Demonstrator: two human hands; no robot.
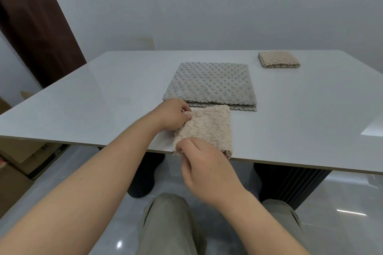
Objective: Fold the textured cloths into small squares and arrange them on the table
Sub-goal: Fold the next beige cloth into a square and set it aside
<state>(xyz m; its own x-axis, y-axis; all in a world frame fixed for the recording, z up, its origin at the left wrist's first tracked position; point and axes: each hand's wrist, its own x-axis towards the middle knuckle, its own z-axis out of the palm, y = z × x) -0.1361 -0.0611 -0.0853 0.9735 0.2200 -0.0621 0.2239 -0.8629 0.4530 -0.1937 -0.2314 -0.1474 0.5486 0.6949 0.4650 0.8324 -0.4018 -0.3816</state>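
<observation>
Head view shows the beige cloth (209, 128) lying on the bench (103, 99) on the near side of the grey cloth (211, 85), its far edge touching or just short of the grey cloth's near hem. Its near end reaches the bench edge and hangs a little over it. The left grip (176, 116) pinches the beige cloth's left corner nearest the grey cloth. The right grip (207, 167) pinches the left corner farthest from it, at the bench edge. Both grips are closed on fabric, not lying flat on it.

The main risk seems to be at the overhang. If the right grip lets go or tugs toward the person, the near end could slide off the bench and drag the layers open. The pile looks thick and springy, so the stacked layers may creep apart under an uneven pull from the two corners and leave a skewed square. A fold carried toward the grey cloth could also nudge or ride up onto it, since the two are so close.

The beige cloth appears to be a partly folded strip. Its long axis runs from the bench edge straight toward the grey cloth, with a rounded fold along the right side and the loose edges on the left, where the grips hold them.

Beyond and to the right of the grey cloth, well apart from it, sits a folded beige square (278, 60), apparently finished.
</observation>
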